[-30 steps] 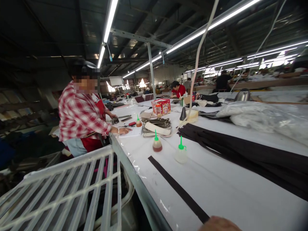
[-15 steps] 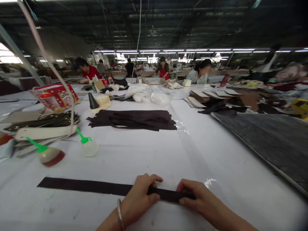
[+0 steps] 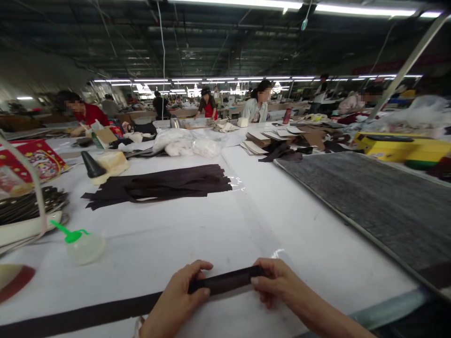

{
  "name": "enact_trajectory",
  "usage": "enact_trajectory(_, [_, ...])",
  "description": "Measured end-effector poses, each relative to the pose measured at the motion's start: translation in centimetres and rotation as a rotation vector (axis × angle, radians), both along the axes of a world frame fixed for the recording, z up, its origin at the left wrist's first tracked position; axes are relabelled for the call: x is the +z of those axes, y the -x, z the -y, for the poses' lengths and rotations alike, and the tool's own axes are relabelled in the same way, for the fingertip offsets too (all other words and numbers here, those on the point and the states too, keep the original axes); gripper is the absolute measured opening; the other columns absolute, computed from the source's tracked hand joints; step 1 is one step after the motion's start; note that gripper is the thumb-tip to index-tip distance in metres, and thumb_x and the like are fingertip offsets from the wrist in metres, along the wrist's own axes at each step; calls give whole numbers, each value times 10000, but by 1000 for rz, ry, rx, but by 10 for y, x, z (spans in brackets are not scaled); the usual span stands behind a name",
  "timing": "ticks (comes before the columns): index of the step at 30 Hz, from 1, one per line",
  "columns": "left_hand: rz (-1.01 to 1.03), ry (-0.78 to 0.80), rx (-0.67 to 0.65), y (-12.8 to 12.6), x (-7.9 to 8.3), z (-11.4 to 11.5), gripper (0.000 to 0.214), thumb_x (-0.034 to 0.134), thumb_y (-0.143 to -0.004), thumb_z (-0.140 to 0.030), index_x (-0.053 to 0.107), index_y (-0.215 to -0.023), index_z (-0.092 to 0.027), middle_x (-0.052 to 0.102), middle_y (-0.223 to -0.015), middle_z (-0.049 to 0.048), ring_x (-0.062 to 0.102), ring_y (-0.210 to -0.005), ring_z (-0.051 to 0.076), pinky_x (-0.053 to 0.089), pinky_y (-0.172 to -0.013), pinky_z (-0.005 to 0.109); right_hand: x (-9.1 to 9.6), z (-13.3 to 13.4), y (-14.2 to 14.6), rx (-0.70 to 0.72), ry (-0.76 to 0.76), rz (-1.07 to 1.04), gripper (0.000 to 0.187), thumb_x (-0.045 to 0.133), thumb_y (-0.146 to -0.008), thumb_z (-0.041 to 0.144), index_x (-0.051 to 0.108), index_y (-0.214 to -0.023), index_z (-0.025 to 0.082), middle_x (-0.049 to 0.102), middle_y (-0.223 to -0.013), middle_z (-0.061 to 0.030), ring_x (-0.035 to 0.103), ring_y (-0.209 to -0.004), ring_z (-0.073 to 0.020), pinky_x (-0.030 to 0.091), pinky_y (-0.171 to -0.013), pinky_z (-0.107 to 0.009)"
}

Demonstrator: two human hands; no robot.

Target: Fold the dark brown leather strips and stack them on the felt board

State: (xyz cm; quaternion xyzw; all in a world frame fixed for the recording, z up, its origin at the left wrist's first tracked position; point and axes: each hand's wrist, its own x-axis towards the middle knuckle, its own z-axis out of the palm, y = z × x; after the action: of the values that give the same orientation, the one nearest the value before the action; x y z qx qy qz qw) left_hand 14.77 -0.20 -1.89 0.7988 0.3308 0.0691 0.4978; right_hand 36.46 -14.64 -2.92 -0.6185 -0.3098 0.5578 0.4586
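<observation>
Your left hand [image 3: 179,295] curls loosely closed on the dark strip [image 3: 229,282]; your right hand [image 3: 276,281] pinches near its right end, its length running left across the surface [image 3: 211,230].

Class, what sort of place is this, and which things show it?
Likely a factory workshop: dark strips lie piled on a white table, several people are farther back, and tube lights run overhead.
</observation>
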Motion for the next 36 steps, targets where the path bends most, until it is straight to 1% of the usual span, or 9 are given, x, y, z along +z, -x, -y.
enact_trajectory(3, [165, -361, 2, -10, 1, 12, 411, 552, -803, -172, 573, -1203, -266, 561, -1178, 77, 526, -1096, 261, 428, -965, 435, -1, 2, 1, -16, 4, -22, 347, 649, -619, 466, 520, -699, 155, 554, -513, 17, 475, -415, -88, 387, -428, -208])
enact_trajectory(5, [286, -550, -66, -23, 8, 24, 329, 495, -863, -152, 582, -1160, -265, 552, -1181, 83, 527, -1094, 245, 464, -930, 413, -1, 3, 3, -28, -1, -26, 363, 644, -626, 488, 514, -697, 156, 548, -513, 19, 479, -414, -89, 382, -422, -204])
enact_trajectory(9, [372, -691, -230, -54, 18, 48, 228, 443, -899, -115, 602, -1022, -222, 606, -982, 65, 571, -895, 207, 509, -770, 346, 3, 5, 9, -40, -25, -33, 313, 609, -651, 449, 529, -712, 153, 551, -519, 25, 484, -421, -88, 386, -435, -202])
enact_trajectory(13, [382, -813, -232, -73, 15, 57, 189, 435, -898, -108, 600, -931, -194, 611, -912, 60, 562, -831, 221, 495, -714, 365, 8, 7, 11, -39, -34, -18, 252, 568, -647, 396, 544, -692, 149, 552, -515, 23, 487, -427, -98, 400, -447, -214])
enact_trajectory(17, [395, -961, -245, -78, 9, 58, 180, 428, -907, -99, 593, -923, -169, 597, -866, 58, 551, -799, 220, 481, -707, 369, 10, 10, 11, -53, -22, 1, 246, 542, -640, 404, 530, -653, 158, 546, -491, 16, 491, -428, -107, 398, -454, -220])
enact_trajectory(20, [399, -1098, -298, -79, 8, 57, 183, 418, -907, -76, 591, -911, -136, 578, -819, 60, 538, -766, 216, 478, -702, 371, 12, 11, 10, -40, -13, -1, 238, 527, -635, 402, 523, -642, 163, 542, -486, 13, 494, -429, -115, 396, -453, -223])
enact_trajectory(24, [387, -1275, -337, -79, 8, 58, 212, 396, -905, -51, 602, -902, -100, 571, -806, 69, 546, -786, 218, 480, -754, 384, 15, 12, 10, -24, -24, 15, 218, 510, -634, 384, 519, -632, 166, 539, -489, 12, 504, -438, -118, 396, -458, -218])
enact_trajectory(29, [410, -1337, -309, -79, 6, 60, 217, 389, -911, -61, 601, -882, -97, 573, -800, 70, 550, -794, 216, 470, -778, 378, 16, 12, 13, -14, 11, 8, 247, 480, -639, 402, 548, -661, 165, 555, -478, 5, 524, -431, -130, 395, -436, -215])
enact_trajectory(36, [430, -1198, -200, -79, 2, 61, 223, 392, -898, -40, 586, -876, -147, 564, -761, 45, 525, -726, 194, 431, -698, 343, 10, 14, 14, -20, 68, 33, 246, 467, -662, 410, 523, -636, 172, 547, -463, -8, 528, -412, -134, 381, -393, -199])
